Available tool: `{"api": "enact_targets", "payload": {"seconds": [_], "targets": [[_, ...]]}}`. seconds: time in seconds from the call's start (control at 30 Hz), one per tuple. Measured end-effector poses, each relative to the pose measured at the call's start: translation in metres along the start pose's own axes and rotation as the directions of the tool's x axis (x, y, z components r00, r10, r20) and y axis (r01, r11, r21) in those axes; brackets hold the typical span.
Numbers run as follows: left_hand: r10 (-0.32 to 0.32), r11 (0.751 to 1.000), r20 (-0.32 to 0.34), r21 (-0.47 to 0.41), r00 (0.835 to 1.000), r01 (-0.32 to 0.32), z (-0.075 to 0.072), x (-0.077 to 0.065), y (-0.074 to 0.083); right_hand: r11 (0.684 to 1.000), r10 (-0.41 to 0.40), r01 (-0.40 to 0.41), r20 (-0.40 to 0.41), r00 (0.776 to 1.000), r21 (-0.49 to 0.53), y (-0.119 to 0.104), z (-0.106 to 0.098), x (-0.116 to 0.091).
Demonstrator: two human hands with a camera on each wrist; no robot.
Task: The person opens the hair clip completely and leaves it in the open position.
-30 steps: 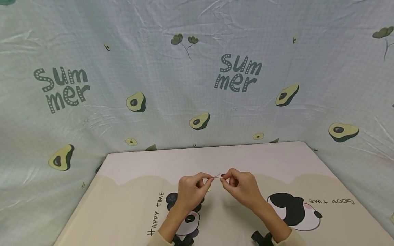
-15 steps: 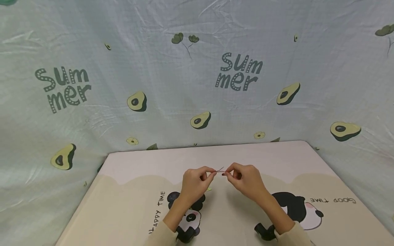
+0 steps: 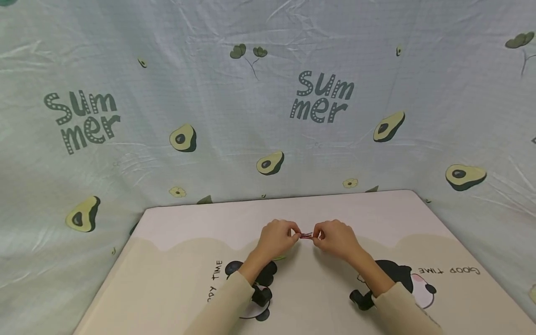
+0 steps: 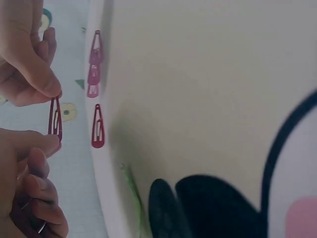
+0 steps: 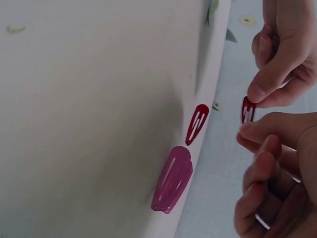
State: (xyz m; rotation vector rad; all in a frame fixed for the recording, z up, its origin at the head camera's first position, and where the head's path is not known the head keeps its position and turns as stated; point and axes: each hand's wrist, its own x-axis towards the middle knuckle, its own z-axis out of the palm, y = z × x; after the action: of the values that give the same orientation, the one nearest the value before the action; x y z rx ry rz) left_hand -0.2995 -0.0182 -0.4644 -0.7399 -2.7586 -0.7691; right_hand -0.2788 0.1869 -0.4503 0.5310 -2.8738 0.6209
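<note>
A red snap hair clip (image 4: 50,118) is stretched between my two hands above the table's far part. My left hand (image 3: 274,239) pinches one end between thumb and forefinger. At the other end, the thumb and forefinger of my right hand (image 3: 337,239) pinch it. In the left wrist view, a second red hair clip (image 4: 98,144) lies on the table near its far edge. Beside it lie overlapping purple-pink hair clips (image 4: 94,75), whose number I cannot tell. From the head view these table clips appear hidden behind my hands.
The table (image 3: 176,279) has a cream and pink cover printed with pandas and lettering. Behind it hangs a pale curtain (image 3: 226,102) with avocado prints. Black straps with small devices (image 3: 362,300) sit at both wrists.
My hands have shifted slightly forward, away from the body, and the left sleeve reaches farther into view. The clip, earlier seen edge-on with its two strips spread, now shows its red frame.
</note>
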Motion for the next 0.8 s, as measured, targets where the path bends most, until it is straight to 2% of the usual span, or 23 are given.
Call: {"api": "enact_targets", "payload": {"seconds": [0.1, 0.3, 0.47, 0.8], "targets": [[-0.010, 0.999, 0.053, 0.034, 0.999, 0.008, 0.007, 0.003, -0.002, 0.999, 0.021, -0.019, 0.058, 0.998, -0.041, 0.002, 0.005, 0.003], [-0.034, 0.998, 0.101, 0.050, 0.994, 0.029, 0.014, 0.004, -0.002, 0.996, 0.062, -0.054, 0.108, 0.992, -0.070, 0.007, 0.012, 0.007], [-0.045, 0.997, 0.121, 0.070, 0.992, 0.037, 0.018, 0.004, -0.002, 0.997, 0.069, -0.062, 0.136, 0.988, -0.054, 0.011, 0.016, 0.009], [-0.056, 0.996, 0.137, 0.082, 0.989, 0.045, 0.017, 0.004, 0.001, 0.996, 0.066, -0.058, 0.137, 0.988, -0.062, 0.012, 0.019, 0.010]]}}
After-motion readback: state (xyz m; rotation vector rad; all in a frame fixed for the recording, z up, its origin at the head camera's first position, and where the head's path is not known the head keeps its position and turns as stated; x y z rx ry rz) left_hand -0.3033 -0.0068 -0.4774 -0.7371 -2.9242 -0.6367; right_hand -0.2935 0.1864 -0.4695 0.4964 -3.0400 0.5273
